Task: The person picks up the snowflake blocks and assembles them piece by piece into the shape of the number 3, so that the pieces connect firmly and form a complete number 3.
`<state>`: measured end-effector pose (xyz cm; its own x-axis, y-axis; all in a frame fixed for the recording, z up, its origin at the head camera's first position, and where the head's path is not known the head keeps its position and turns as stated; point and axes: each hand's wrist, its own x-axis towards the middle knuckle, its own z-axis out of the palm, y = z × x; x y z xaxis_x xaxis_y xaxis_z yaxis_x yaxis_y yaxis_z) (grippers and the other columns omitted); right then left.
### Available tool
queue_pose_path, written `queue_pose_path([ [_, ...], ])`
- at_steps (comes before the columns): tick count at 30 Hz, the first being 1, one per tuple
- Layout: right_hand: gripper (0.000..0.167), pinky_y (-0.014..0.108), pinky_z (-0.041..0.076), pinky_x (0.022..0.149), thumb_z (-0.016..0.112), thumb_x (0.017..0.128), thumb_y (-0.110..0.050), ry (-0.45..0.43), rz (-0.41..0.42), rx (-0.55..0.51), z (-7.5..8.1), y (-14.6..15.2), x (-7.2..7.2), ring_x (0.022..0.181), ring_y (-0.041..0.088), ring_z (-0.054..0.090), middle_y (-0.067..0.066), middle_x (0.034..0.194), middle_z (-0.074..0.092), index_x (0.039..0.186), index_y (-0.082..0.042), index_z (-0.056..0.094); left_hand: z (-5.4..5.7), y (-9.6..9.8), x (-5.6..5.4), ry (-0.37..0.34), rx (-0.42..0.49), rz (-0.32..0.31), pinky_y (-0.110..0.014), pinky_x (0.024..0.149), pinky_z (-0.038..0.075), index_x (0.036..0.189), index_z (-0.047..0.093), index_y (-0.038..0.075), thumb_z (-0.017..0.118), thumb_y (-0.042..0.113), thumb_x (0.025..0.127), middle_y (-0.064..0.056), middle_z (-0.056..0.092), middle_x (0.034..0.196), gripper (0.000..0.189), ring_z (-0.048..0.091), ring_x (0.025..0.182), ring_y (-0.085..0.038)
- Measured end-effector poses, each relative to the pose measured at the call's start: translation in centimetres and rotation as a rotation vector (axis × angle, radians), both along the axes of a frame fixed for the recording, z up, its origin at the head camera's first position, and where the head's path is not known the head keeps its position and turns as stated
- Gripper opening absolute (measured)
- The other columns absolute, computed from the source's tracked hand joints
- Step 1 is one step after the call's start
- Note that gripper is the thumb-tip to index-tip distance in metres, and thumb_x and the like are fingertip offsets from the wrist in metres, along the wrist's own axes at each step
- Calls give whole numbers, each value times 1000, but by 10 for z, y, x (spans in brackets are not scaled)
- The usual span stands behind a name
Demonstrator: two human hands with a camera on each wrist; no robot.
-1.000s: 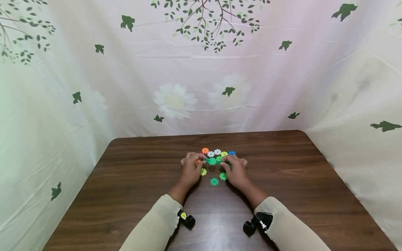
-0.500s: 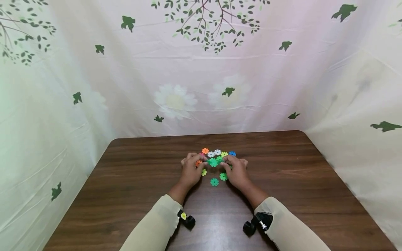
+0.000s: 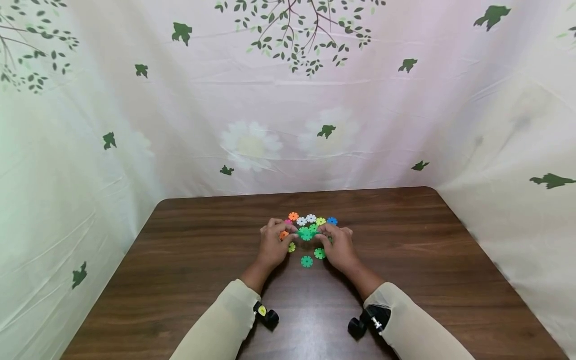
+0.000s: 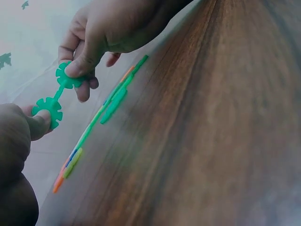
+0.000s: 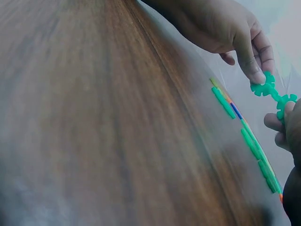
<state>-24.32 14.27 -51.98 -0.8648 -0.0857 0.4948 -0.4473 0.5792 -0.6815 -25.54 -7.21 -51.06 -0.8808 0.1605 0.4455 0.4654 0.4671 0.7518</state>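
Both hands are raised over the wooden table, facing each other. The left hand [image 3: 272,242] pinches a green notched plastic disc [image 4: 52,114] between thumb and fingers. Opposite it, the right hand [image 3: 340,245] pinches a second green notched disc [image 5: 285,100]. Between the two, another green disc [image 3: 306,234] joins them; it faces the head camera and appears edge-on as a thin bar in the wrist views. Loose discs lie below and behind the hands, including a green one [image 3: 307,261] nearest the person and another green one [image 3: 320,253] beside the right hand.
Behind the hands, an orange disc [image 3: 293,216], a white disc [image 3: 311,218], a yellow-green disc [image 3: 321,221] and a blue disc [image 3: 332,220] lie on the brown table [image 3: 202,260]. A printed curtain [image 3: 279,175] stands along the far table edge.
The green disc between the hands has shifted slightly toward the person and shows more of its face. Both hands stay in nearly the same place, still pinching their discs.
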Motion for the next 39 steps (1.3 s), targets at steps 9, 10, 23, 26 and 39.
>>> queue_pose_path([
  [9, 7, 60, 38, 104, 80, 96, -5, -25, 5, -21, 4, -1, 1, 91, 35, 79, 14, 96, 84, 100, -5, 74, 7, 0, 7, -87, 24, -6, -68, 115, 33, 101, 82, 7, 83, 8, 95, -14, 68, 112, 5, 63, 117, -35],
  [10, 7, 60, 38, 105, 80, 96, -5, -27, 4, -21, 4, -1, 0, 92, 36, 79, 14, 97, 84, 101, -4, 74, 7, 1, 7, -85, 28, -6, -67, 115, 33, 101, 82, 8, 83, 8, 96, -14, 68, 112, 5, 63, 117, -35],
  [23, 7, 54, 31, 97, 77, 100, -7, 14, 6, 44, -2, -1, -1, 105, 34, 72, 13, 108, 79, 107, -6, 78, -5, 1, -3, 46, 166, -4, -51, 108, 39, 110, 81, 0, 80, 5, 98, -15, 79, 111, 14, 63, 115, -32],
  [26, 7, 54, 33, 96, 79, 99, -6, 28, 0, 35, -1, -1, -2, 101, 33, 72, 12, 103, 79, 106, -5, 80, -4, 1, -3, 51, 171, -1, -53, 104, 53, 115, 79, -2, 79, 5, 99, -18, 76, 112, 18, 65, 114, -35],
  [39, 15, 70, 40, 115, 76, 101, -7, -109, 101, -90, 6, 0, 3, 106, 34, 75, 13, 106, 81, 114, -2, 82, -3, 2, 2, -113, 165, -118, -60, 109, 54, 135, 70, 0, 85, 0, 92, -16, 83, 107, 45, 72, 116, -36],
])
